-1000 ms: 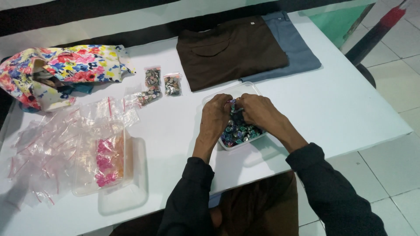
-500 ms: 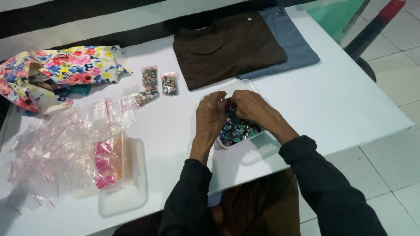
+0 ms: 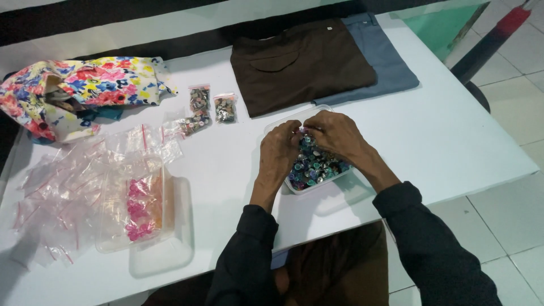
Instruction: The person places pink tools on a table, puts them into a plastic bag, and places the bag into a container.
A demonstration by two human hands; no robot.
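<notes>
Currently both hands meet over a clear plastic tub [image 3: 290,187] of mixed small buttons [image 3: 315,164] on the white table [image 3: 453,136], near its front edge. Left hand [image 3: 280,150]: fingers curled, tips pressed toward the right hand's at the tub's far rim. Right hand [image 3: 335,133]: fingers bent inward, pinching something tiny between the two hands; what it is cannot be told, too small and partly hidden. Neither hand is spread flat; both close together on that small item. Dark long sleeves cover both forearms.

Buttons fill the tub, blue, teal, silver and dark tones mixed. The tub sits directly under the hands, its near corner showing.

Beyond the tub, touching or nearly touching its far rim: a folded brown garment [image 3: 306,62], lying partly over a folded grey-blue garment [image 3: 385,62].

Left of the hands, well apart: three small zip bags [image 3: 207,107] already holding buttons, grouped close together. Further left, a loose heap of empty clear zip bags [image 3: 73,181] with red seal strips. Among them a second clear tub [image 3: 113,243] holding pink pieces [image 3: 137,207], resting partly on a clear lid [image 3: 164,255].

Far left corner: a floral cloth bag [image 3: 85,85], open and slumped.

Tiled floor [image 3: 510,215] at right.
</notes>
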